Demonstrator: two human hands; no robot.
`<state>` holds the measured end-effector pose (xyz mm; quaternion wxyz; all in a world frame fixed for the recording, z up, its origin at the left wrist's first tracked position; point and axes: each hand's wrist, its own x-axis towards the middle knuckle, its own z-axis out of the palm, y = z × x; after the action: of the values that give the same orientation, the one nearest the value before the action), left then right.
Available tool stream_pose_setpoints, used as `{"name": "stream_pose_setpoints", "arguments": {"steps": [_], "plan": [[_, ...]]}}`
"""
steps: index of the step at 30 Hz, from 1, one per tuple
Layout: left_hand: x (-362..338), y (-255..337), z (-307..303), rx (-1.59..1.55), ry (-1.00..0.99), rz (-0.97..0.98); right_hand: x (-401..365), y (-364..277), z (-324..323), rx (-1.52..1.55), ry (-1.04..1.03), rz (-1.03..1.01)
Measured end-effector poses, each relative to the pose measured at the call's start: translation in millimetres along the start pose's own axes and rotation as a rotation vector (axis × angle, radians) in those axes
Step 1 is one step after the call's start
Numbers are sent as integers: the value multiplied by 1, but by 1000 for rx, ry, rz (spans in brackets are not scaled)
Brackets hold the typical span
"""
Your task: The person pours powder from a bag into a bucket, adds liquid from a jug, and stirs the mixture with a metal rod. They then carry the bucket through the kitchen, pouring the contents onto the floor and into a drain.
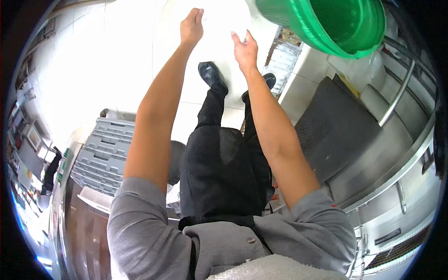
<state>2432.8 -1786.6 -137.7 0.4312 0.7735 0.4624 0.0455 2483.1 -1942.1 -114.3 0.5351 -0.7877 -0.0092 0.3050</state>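
My left hand (192, 29) is stretched out at the top of the view, its fingers curled closed. To its right is my right hand (246, 52), thumb and forefinger pointing up and the other fingers bent in. Between and beyond both hands lies a very bright white, rounded shape (219, 28), so washed out that its kind and edges are hard to see. Both sets of fingertips meet this white glare, and whatever they pinch is lost in it. A large green plastic bucket (303, 28) is tilted, with its mouth to the right, beyond my right hand.
Grey stacked plastic crates (100, 149) stand to my left. On my right, a dark mat (333, 126) lies over a grey surface by a metal rail (399, 93). My black shoes (211, 74) are on pale floor tiles (191, 109), near a floor drain (283, 56).
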Motion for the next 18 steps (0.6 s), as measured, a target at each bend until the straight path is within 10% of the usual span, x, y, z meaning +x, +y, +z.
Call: {"name": "stream_pose_setpoints", "arguments": {"steps": [13, 18], "plan": [[-99, 128, -62, -75, -59, 314, -178, 11, -206, -435, 29, 64], [-174, 320, -129, 355, -28, 552, -260, 35, -311, -249, 115, 245]]}}
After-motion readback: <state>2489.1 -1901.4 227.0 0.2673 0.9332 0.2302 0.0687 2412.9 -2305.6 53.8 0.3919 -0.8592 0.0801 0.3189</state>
